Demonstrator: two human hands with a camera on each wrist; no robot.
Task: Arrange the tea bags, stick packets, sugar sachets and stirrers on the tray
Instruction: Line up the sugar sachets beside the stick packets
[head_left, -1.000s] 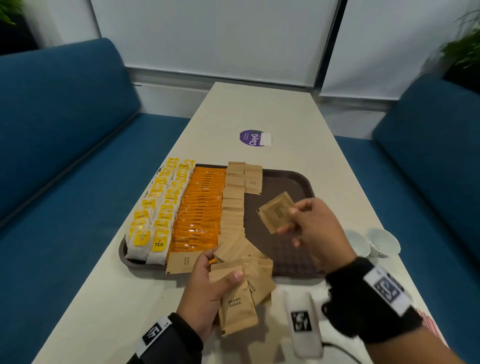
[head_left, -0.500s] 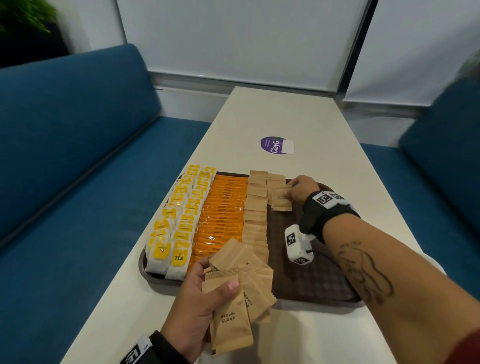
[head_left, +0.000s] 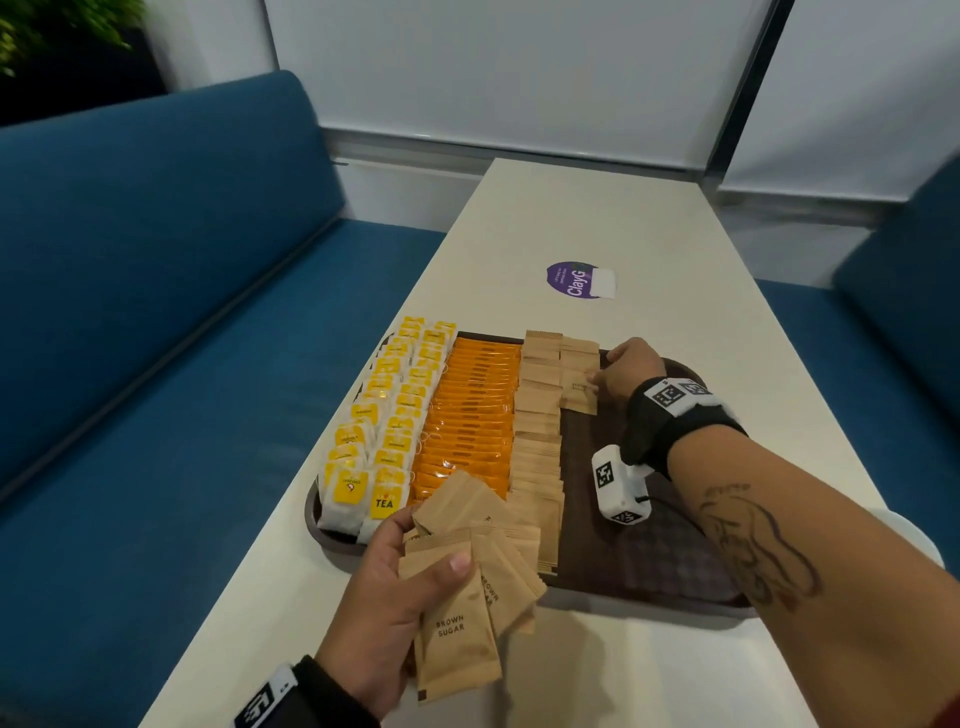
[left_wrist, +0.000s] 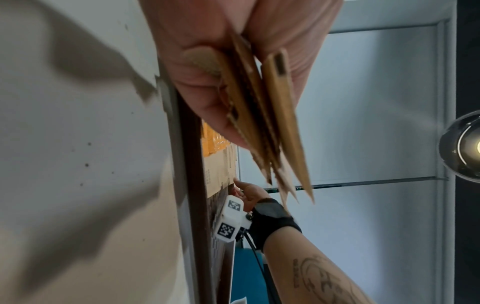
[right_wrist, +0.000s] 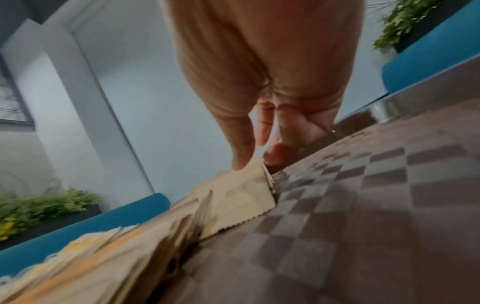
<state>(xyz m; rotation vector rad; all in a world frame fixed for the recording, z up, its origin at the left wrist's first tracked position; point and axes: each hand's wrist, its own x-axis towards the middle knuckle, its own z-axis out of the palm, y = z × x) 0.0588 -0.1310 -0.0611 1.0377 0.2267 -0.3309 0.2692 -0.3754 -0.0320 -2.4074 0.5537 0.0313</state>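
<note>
A brown tray (head_left: 649, 571) carries two rows of yellow tea bags (head_left: 384, 415), a row of orange stick packets (head_left: 467, 415), a long row of brown sugar sachets (head_left: 537, 441) and a short second row (head_left: 579, 364) at the far end. My right hand (head_left: 605, 376) is at that short row. Its thumb tip rests on the corner of the nearest sachet (right_wrist: 241, 205), which lies flat, and the fingertips (right_wrist: 275, 154) touch the tray (right_wrist: 363, 205) beside it. My left hand (head_left: 405, 587) grips a fan of several sugar sachets (head_left: 457, 634) over the tray's near edge; the sachets (left_wrist: 272, 123) appear edge-on between thumb and fingers.
The tray's right half is bare checked surface. A purple round sticker (head_left: 576, 279) lies on the white table beyond the tray. Blue benches (head_left: 156, 364) flank the table. A white cup's rim (head_left: 914, 535) peeks out behind my right forearm.
One second ago my right hand held a sachet above the tray's middle. It reached to the far end and laid the sachet on the short row, where it still is. The left hand kept its fan.
</note>
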